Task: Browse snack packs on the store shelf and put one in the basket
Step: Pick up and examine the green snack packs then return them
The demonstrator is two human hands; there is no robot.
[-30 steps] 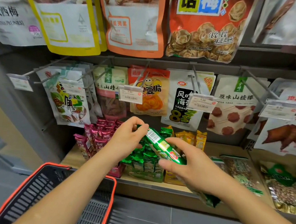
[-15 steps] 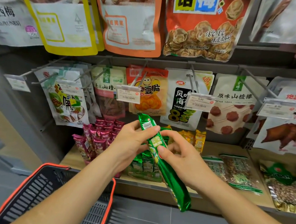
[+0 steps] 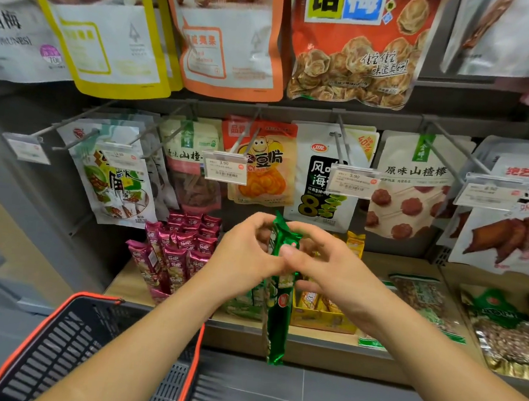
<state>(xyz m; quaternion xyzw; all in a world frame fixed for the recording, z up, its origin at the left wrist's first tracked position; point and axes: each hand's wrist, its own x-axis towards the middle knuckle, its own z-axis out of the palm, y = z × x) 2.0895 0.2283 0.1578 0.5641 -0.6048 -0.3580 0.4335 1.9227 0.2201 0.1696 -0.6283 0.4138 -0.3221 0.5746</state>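
Swung upright, the green pack (image 3: 277, 324) hangs pinched by left hand (image 3: 244, 260) and right hand (image 3: 334, 271); keep hold, lower toward basket (image 3: 58, 351).

I hold a long green snack pack (image 3: 277, 318) upright in front of the shelf (image 3: 411, 268), its upper part pinched between both my hands. My left hand (image 3: 245, 256) grips it from nine o'clock and my right hand (image 3: 330, 271) from three o'clock, thumb pressed on its face. The lower end hangs free toward six o'clock, past the shelf edge. Magenta packs (image 3: 180, 253) stand at the pack's nine o'clock, and a yellow box of packs (image 3: 319, 318) sits at its four o'clock. The black basket (image 3: 55, 342) with an orange rim lies at seven o'clock, under my left forearm. Bags hang on hooks at twelve o'clock behind price tags (image 3: 226, 167).
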